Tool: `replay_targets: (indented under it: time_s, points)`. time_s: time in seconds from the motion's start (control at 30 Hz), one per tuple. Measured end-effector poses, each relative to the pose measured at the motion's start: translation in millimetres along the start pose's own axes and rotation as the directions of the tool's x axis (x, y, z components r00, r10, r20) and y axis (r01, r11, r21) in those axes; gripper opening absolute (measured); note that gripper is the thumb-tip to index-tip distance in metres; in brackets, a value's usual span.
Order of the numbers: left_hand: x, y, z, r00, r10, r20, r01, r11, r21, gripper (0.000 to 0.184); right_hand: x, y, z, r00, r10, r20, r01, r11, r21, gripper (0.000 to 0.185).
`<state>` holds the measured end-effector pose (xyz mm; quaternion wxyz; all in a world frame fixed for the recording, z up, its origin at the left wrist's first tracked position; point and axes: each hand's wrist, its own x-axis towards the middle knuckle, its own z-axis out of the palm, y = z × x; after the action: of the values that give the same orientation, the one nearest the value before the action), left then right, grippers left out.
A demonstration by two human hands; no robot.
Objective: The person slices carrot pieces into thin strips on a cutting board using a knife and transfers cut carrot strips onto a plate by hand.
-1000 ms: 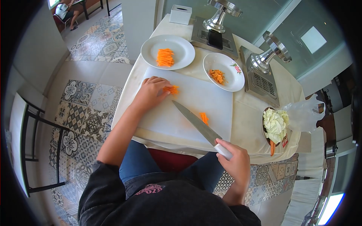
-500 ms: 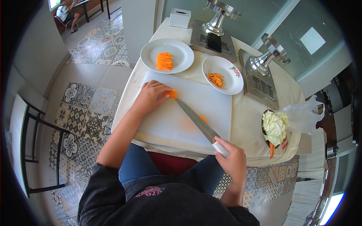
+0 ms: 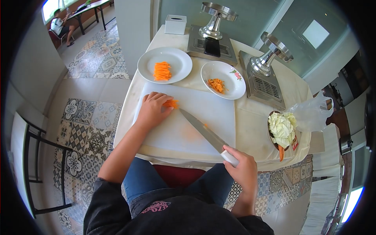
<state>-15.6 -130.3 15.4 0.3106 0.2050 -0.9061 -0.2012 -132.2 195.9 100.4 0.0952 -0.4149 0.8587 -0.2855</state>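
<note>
My left hand (image 3: 153,109) is curled over a small bundle of shredded carrot strips (image 3: 171,103), pressing it to the white cutting board (image 3: 164,139). Its fingers partly hide the strips. In my right hand (image 3: 242,166) is a kitchen knife (image 3: 203,131), gripped by its white handle. The blade lies low across the board, its tip just right of the strips. A small orange carrot bit shows at the blade's far edge. Beyond the board, a white plate (image 3: 182,64) bears a neat stack of carrot strips (image 3: 162,71).
A flowered bowl (image 3: 231,92) holds carrot scraps (image 3: 216,85). Two metal stands (image 3: 260,64) and a tissue box (image 3: 175,25) are at the back. Cabbage (image 3: 282,127), a carrot (image 3: 281,153) and a plastic bag (image 3: 313,111) sit at right. A seated person (image 3: 58,26) is far left.
The whole view has shifted slightly, with the table items appearing further left. The carrot bit beside the blade is now mostly covered by it. Both hands keep their holds.
</note>
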Motion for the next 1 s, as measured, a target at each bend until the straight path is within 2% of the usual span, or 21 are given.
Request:
replay_targets:
  time_s: [0.13,0.23,0.33,0.5,0.73,0.77,1.0]
  points:
    - [1,4,-5,1.0,-0.008,0.021,0.008,1.0,0.01,0.029,-3,6,-10,0.998,0.042,-0.04,-0.042,0.999,0.005,0.048]
    - [1,3,-6,0.99,0.106,-0.093,-0.101,0.993,0.058,0.028,-9,17,-17,0.994,0.079,-0.071,-0.074,0.995,0.064,0.048]
    - [0,16,-15,0.984,0.164,-0.063,-0.158,0.983,0.092,0.03,-19,24,-24,0.979,0.201,-0.04,-0.193,0.97,0.148,0.049]
    - [-20,57,2,0.98,0.196,0.023,-0.194,0.979,-0.066,0.029,-32,35,-29,0.964,0.266,-0.024,-0.257,0.95,0.177,0.05]
    - [-24,94,36,0.963,0.26,0.077,-0.246,0.957,-0.154,0.029,-45,51,-28,0.957,0.288,0.024,-0.286,0.932,0.223,0.051]
    - [-23,96,39,0.96,0.272,0.073,-0.257,0.952,-0.164,0.027,-46,53,-28,0.966,0.257,0.011,-0.251,0.935,0.249,0.051]
    - [-15,102,44,0.934,0.351,0.067,-0.345,0.934,-0.093,0.017,-50,76,-24,0.963,0.265,0.046,-0.263,0.889,0.376,0.053]
